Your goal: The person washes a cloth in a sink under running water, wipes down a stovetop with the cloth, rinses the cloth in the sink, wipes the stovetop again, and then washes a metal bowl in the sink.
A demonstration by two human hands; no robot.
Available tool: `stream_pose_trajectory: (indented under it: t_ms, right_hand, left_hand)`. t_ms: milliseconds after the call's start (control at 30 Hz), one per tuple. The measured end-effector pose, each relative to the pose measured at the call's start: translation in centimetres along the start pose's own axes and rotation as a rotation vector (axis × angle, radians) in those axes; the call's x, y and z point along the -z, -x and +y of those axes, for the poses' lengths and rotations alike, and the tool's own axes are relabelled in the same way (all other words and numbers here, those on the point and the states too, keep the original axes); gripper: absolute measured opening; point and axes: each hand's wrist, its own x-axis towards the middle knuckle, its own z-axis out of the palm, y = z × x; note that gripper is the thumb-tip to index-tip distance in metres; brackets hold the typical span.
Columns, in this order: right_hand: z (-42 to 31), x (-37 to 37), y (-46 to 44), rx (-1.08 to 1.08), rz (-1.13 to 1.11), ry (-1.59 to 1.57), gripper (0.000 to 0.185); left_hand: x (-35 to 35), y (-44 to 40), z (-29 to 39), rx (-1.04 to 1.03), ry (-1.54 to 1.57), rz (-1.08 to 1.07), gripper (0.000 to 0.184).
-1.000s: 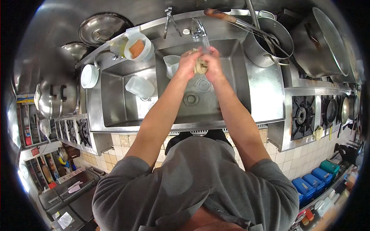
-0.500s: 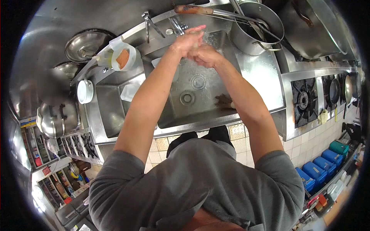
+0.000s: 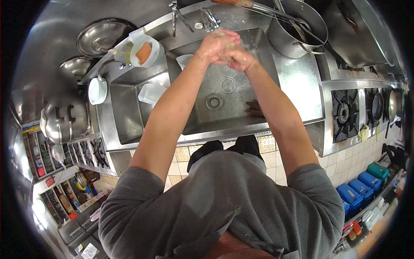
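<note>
Above the far part of the large sink basin point(image 3: 200, 116), my left hand point(image 3: 215, 45) and my right hand point(image 3: 239, 58) are pressed together, wet. The left hand's fingers fold over toward the right hand, and the right hand's fingers curl in against the left palm. A pale yellowish patch shows between them; whether it is lather or an object I cannot make out. Just behind the hands is a chrome faucet point(image 3: 211, 19), with water splashing to their right. Below them lie two round drain fittings, and a dark brush-like thing point(image 3: 254, 108) sits beside my right forearm.
A tall pot point(image 3: 286, 41) holding long-handled tools stands right of the basin. At left are a translucent tub point(image 3: 155, 54) with an orange-brown sponge-like block, a white container point(image 3: 151, 93) in the smaller basin, and a white round container point(image 3: 97, 91). Gas burners point(image 3: 343, 113) are at right.
My hands have closed in on each other; the left hand's fingers, stretched out before, now fold over toward the right hand. The whole view has shifted slightly.
</note>
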Motion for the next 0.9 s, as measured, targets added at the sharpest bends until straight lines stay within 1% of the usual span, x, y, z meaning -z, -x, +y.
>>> stream_pose_trajectory:
  t_ms: [67, 100, 200, 300, 400, 500, 600, 633, 700, 733, 767, 867, 900]
  right_hand:
    - [1.9, 0.2, -0.1, -0.124, -0.023, 0.004, 0.054]
    - [2.2, -0.9, 0.1, -0.145, -0.036, 0.057, 0.041]
    - [4.7, -1.6, -1.6, -0.166, -0.031, 0.057, 0.028]
    - [4.9, -5.5, -2.3, -0.100, -0.010, 0.173, 0.021]
    - [2.8, -11.0, -1.7, -0.040, 0.209, 0.431, 0.013]
    - [2.2, -12.6, -3.7, 0.085, 0.184, 0.533, 0.009]
    - [-0.6, -16.1, -3.9, 0.208, 0.250, 0.805, 0.007]
    - [-1.5, -17.4, -3.9, 0.342, 0.294, 0.950, 0.013]
    - [-2.9, -19.7, -4.2, 0.619, 0.374, 1.231, 0.036]
    - [-3.3, -19.7, -4.8, 0.690, 0.345, 1.292, 0.030]
    - [-3.8, -19.6, -5.5, 0.758, 0.311, 1.350, 0.025]
    - [-3.2, -18.5, -5.2, 0.950, 0.193, 1.483, 0.015]
    - [-2.4, -17.4, -4.7, 1.009, 0.148, 1.519, 0.012]
  left_hand:
    - [0.0, 2.1, 0.9, 0.042, -0.125, 0.047, 0.026]
    - [0.3, 2.9, 1.2, 0.067, -0.189, 0.071, 0.026]
    - [1.4, 3.8, 1.1, 0.039, -0.284, 0.154, 0.023]
    - [1.2, 5.7, 4.0, -0.022, -0.611, 0.238, 0.027]
    - [1.0, 6.7, 7.3, -0.226, -0.831, 0.327, 0.031]
    - [1.0, 7.3, 11.1, -0.393, -0.972, 0.320, 0.026]
    - [2.8, 5.7, 14.4, -0.820, -1.379, 0.266, 0.048]
    - [2.2, 6.3, 16.0, -0.913, -1.368, 0.299, 0.048]
    - [1.2, 7.5, 19.0, -0.916, -1.303, 0.391, 0.050]
    - [0.6, 8.1, 20.3, -0.915, -1.271, 0.438, 0.051]
    - [0.2, 8.5, 21.0, -1.004, -1.213, 0.486, 0.055]
    - [0.8, 8.2, 19.5, -0.992, -1.217, 0.627, 0.057]
    - [3.1, 7.4, 16.5, -1.029, -1.493, 0.653, 0.038]
